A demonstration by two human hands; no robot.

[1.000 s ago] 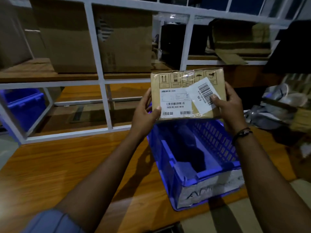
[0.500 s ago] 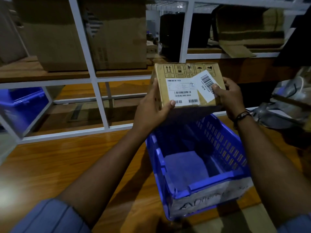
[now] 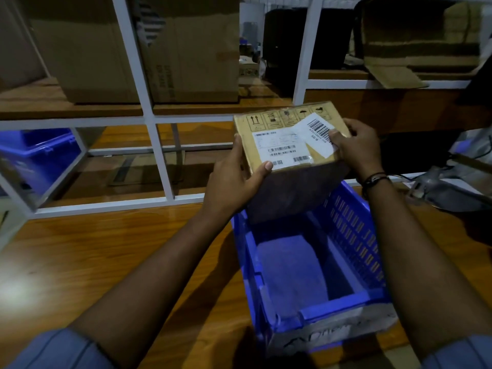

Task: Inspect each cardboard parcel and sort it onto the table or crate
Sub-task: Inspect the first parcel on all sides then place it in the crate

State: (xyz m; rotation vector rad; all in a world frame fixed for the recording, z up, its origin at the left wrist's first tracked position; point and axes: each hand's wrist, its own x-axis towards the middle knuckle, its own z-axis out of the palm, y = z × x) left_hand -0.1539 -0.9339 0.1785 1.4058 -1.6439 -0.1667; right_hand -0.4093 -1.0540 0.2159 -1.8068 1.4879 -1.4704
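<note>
Though upright a second ago, now tipped label-up and lowered over the far end of the blue crate (image 3: 354, 233): the cardboard parcel (image 3: 287, 139). Gripped at both sides, left hand (image 3: 234, 179) curled round the near corner, right hand (image 3: 356, 147) pinching the right edge, thumb on the barcode sticker (image 3: 316, 134). Likely inspection finishing, crate next.

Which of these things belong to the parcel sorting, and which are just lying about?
In the job: cardboard parcel, gripped by left hand and right hand; blue crate beneath it; wooden table.

Lying about: large boxes on the shelf; second blue crate at far left; open carton upper right.
</note>
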